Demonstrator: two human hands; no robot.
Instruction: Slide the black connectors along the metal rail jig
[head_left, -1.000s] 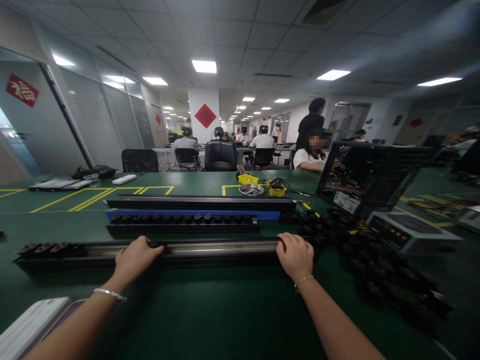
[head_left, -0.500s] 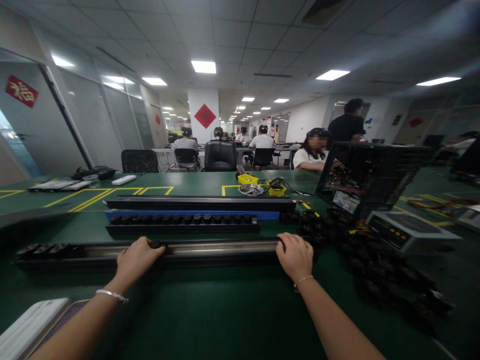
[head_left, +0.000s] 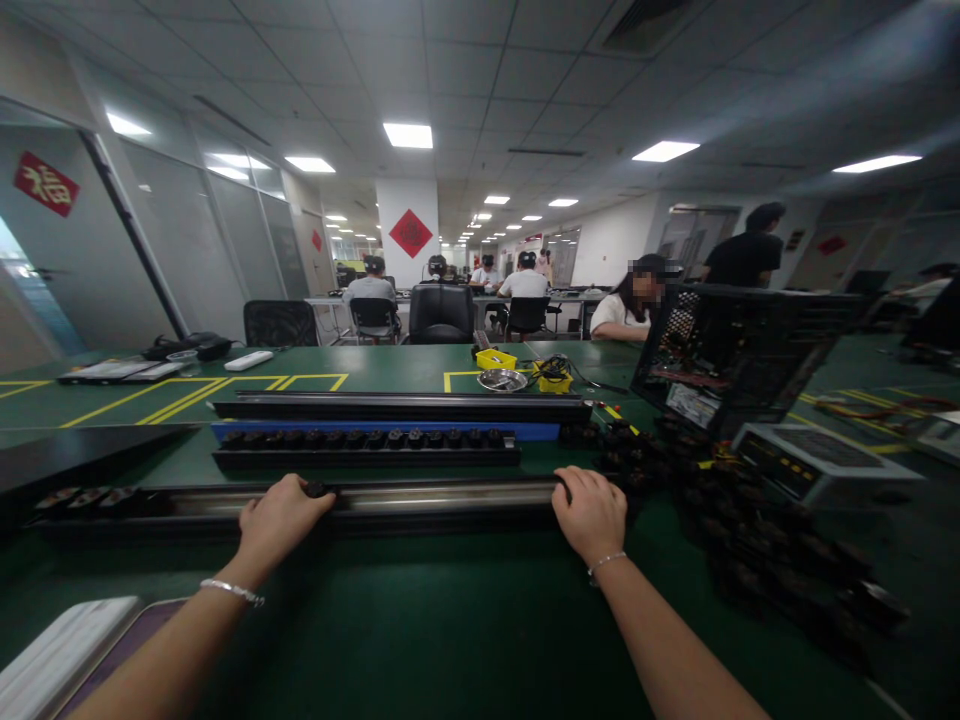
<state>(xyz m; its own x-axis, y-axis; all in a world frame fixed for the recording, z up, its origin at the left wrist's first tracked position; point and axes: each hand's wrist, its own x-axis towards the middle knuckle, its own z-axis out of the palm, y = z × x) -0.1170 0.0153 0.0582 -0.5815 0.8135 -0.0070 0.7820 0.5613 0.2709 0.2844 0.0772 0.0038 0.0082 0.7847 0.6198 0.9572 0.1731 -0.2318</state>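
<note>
A long black rail (head_left: 450, 497) with a shiny metal channel lies across the green table in front of me. My left hand (head_left: 276, 520) is closed at its middle, thumb and fingers around a small black wheel-like part (head_left: 318, 489) sitting in the channel. My right hand (head_left: 592, 512) is wrapped over the rail near its right end; its fingertips are hidden behind the rail. Several similar black parts (head_left: 90, 500) sit in the channel at the far left end. Just behind lies a shorter black rail (head_left: 367, 457) with a row of these parts along it.
Farther back is another black rail (head_left: 405, 405) by a blue strip (head_left: 540, 431). To the right are piled black parts (head_left: 780, 550), a power supply (head_left: 825, 465) and an open computer case (head_left: 750, 350). A metal dish (head_left: 502, 380) stands behind. A co-worker (head_left: 634, 300) sits beyond.
My left hand has shifted slightly to the right along the rail with the black part. My right hand has stayed in place. A person in black in the background has moved right.
</note>
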